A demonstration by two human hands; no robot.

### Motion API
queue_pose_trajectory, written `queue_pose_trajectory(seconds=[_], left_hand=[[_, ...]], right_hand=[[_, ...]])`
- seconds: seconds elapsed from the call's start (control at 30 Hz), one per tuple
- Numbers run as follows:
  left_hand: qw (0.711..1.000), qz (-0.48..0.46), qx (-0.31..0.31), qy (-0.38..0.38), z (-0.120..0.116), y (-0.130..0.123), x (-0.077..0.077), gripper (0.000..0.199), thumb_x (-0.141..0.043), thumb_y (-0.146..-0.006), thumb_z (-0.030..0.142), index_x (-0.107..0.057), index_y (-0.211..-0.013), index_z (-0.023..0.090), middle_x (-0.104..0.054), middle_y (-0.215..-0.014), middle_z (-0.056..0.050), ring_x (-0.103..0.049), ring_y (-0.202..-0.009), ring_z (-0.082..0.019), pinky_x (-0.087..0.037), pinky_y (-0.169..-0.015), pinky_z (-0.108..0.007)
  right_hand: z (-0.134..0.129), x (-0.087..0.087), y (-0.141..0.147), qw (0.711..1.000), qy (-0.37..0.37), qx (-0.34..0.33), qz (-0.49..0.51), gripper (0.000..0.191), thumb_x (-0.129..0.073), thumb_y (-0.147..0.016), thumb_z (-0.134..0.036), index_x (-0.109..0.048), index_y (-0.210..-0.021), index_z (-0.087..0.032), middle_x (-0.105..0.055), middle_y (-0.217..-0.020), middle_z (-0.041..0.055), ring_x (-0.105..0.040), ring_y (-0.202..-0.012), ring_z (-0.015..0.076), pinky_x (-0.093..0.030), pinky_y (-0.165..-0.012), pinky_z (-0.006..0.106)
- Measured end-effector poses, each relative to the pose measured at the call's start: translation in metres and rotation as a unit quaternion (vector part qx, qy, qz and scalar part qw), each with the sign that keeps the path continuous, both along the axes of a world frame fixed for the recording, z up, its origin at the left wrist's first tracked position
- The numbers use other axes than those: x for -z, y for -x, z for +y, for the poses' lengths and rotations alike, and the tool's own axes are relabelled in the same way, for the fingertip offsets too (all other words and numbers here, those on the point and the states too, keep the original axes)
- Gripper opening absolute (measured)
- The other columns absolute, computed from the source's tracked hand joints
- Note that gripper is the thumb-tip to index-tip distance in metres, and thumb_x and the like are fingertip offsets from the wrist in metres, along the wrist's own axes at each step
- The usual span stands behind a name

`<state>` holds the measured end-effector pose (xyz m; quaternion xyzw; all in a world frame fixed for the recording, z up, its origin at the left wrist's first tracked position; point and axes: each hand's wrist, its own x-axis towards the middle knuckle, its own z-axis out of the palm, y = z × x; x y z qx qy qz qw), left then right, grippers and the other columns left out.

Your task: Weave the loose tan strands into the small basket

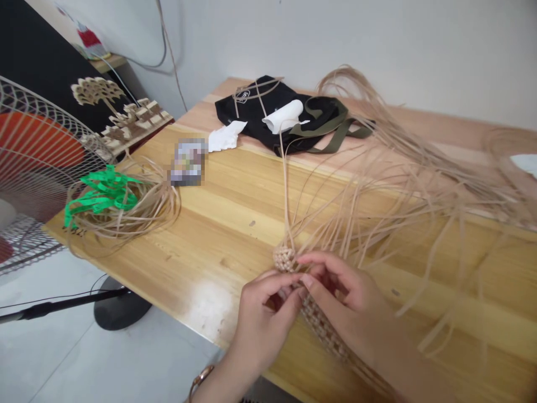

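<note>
A narrow woven band of beige strips [322, 330] runs diagonally over the wooden table's front half. Its rounded, knotted end [284, 257] lies just beyond my fingers. My left hand [271, 308] pinches the band's edge between thumb and fingers. Close against it, my right hand [342, 291] is closed too, its thumb and fingertips meeting at the weave. Long loose strips [348, 224] fan out from the band to the right and back. Exactly which strip each hand grips is hidden by the fingers.
A coil of strips [159, 210] with green ribbon [107, 193] lies at the table's left edge, near a fan [37, 162]. Toward the wall are a black bag [310, 143], a white paper roll [285, 116], crumpled paper [226, 137] and a bundle of strips [403, 140].
</note>
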<state>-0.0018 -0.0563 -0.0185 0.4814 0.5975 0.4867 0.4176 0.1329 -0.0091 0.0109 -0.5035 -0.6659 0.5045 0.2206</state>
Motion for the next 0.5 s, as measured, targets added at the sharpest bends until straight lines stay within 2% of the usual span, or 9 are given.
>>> queue_pose_trajectory(seconds=[0.1,0.27,0.4,0.5], left_hand=[[0.999,0.003,-0.011,-0.030,-0.0010,-0.0012,0.0030,0.014,-0.064,-0.076,0.011,-0.075,-0.084,0.016,-0.059,-0.061,0.000,-0.054,-0.055,-0.010,-0.044,-0.051,-0.018],[0.997,0.038,-0.010,-0.066,-0.0030,-0.0026,0.0055,0.016,-0.063,-0.079,0.010,-0.075,-0.084,0.017,-0.057,-0.060,0.001,-0.051,-0.053,-0.010,-0.041,-0.049,-0.019],[0.994,0.074,-0.011,-0.081,-0.0062,-0.0040,0.0063,0.016,-0.061,-0.081,0.009,-0.075,-0.084,0.017,-0.057,-0.060,0.000,-0.052,-0.052,-0.010,-0.040,-0.047,-0.019],[0.989,0.102,-0.010,-0.106,-0.0097,-0.0054,0.0072,0.020,-0.059,-0.082,0.007,-0.074,-0.092,0.017,-0.061,-0.065,-0.002,-0.057,-0.056,-0.010,-0.043,-0.050,-0.020]], right_hand=[[-0.0008,0.0015,-0.0062,0.996,-0.064,-0.030,-0.054,0.018,-0.053,-0.084,-0.020,-0.068,-0.094,-0.023,-0.066,-0.083,0.0024,-0.061,-0.072,0.0157,-0.047,-0.063,0.028],[0.0013,-0.0007,-0.0112,0.989,-0.100,-0.094,-0.050,0.025,-0.050,-0.085,-0.014,-0.071,-0.093,-0.025,-0.070,-0.092,0.0019,-0.065,-0.080,0.0155,-0.049,-0.069,0.028],[0.0035,-0.0010,-0.0096,0.987,-0.117,-0.089,-0.061,0.021,-0.052,-0.085,-0.013,-0.069,-0.087,-0.024,-0.071,-0.087,-0.0003,-0.065,-0.078,0.0149,-0.048,-0.069,0.027],[0.0031,0.0001,-0.0081,0.986,-0.117,-0.073,-0.095,0.015,-0.053,-0.085,-0.014,-0.065,-0.084,-0.023,-0.070,-0.081,-0.0009,-0.063,-0.074,0.0154,-0.047,-0.066,0.027]])
